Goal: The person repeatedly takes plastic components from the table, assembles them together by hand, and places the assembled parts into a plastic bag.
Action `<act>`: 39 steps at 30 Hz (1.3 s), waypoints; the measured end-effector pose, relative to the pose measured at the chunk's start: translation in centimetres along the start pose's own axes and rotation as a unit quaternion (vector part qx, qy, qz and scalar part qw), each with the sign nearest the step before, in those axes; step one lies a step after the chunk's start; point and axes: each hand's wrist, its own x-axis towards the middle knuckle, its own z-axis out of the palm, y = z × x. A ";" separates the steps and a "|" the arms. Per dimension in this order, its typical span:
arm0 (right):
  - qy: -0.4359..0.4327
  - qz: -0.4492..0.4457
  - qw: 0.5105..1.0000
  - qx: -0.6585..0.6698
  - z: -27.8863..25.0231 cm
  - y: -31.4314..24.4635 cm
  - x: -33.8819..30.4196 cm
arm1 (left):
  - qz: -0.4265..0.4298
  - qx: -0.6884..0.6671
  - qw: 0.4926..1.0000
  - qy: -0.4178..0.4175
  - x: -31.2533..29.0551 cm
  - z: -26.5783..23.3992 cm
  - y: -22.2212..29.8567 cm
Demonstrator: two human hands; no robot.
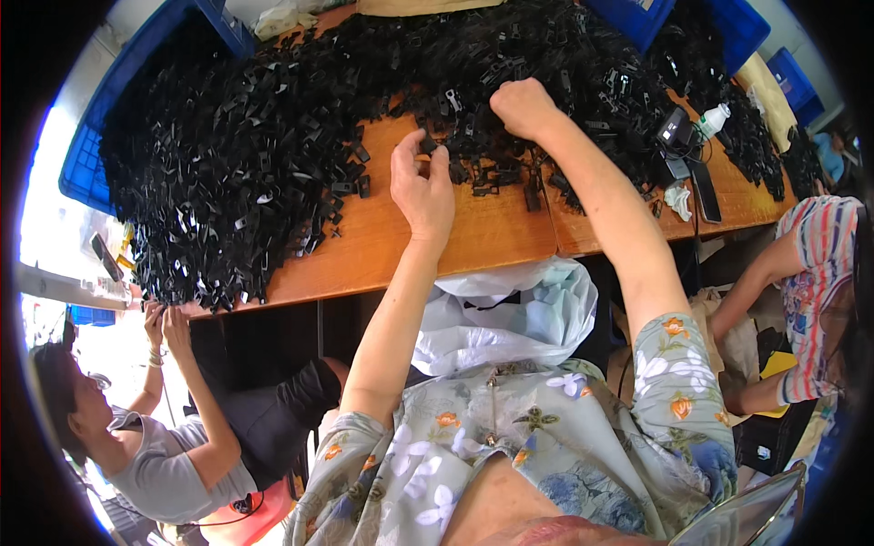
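My left hand (423, 189) is over the wooden table, thumb and fingers pinched on a small black plastic part (429, 145). Farther off and to the right, my right hand (526, 107) is curled at the edge of a large pile of black plastic parts (223, 155). Its fingertips are hidden, so what they hold, if anything, does not show. Between and below my hands, a loose cluster of the same parts (487, 175) lies on the bare wood of the table (364, 250).
A white plastic bag (510, 318) hangs open below the table edge. At right are a white bottle (714, 120), a phone (704, 191) and crumpled tissue (678, 202). Blue crates (86, 168) border the pile. Co-workers sit at left (182, 455) and right (819, 291).
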 end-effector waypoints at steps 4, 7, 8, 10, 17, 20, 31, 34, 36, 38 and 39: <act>-0.029 -0.006 1.000 0.001 -0.8 1.7 -1.0 | -0.001 0.069 0.997 0.029 0.2 -1.1 0.2; 0.037 0.035 0.998 0.039 -1.0 2.3 -2.4 | -0.040 0.089 0.994 0.040 0.7 -1.6 -1.3; 0.038 0.033 0.998 0.039 -1.1 2.2 -2.9 | -0.040 0.089 0.994 0.042 0.7 -1.8 -1.8; 0.131 0.088 0.976 0.152 -2.2 1.0 -4.4 | -0.047 0.155 0.986 0.050 0.7 -2.3 -2.4; 0.149 0.115 0.935 0.301 -5.4 -5.0 -11.7 | 0.001 0.143 0.990 0.014 -0.5 -4.3 -0.8; 0.085 0.129 0.919 0.364 -5.2 -7.2 -13.9 | 0.209 0.214 0.939 -0.168 -1.6 -5.4 0.0; 0.113 0.153 0.886 0.422 -3.9 -9.5 -15.5 | 0.228 0.244 0.926 -0.175 -2.1 -5.8 0.4; 0.151 0.175 0.872 0.432 -4.3 -10.8 -16.1 | 0.217 0.196 0.945 -0.145 -2.1 -5.8 0.7; 0.155 0.184 0.866 0.439 -4.4 -11.7 -16.1 | 0.206 0.177 0.954 -0.127 -2.1 -5.9 0.9; 0.145 0.185 0.873 0.426 -4.7 -12.5 -16.0 | 0.004 0.000 0.985 -0.175 -2.1 -6.1 1.2; 0.136 0.185 0.881 0.414 -4.9 -12.9 -15.9 | 0.004 0.002 0.985 -0.172 -2.1 -6.3 0.8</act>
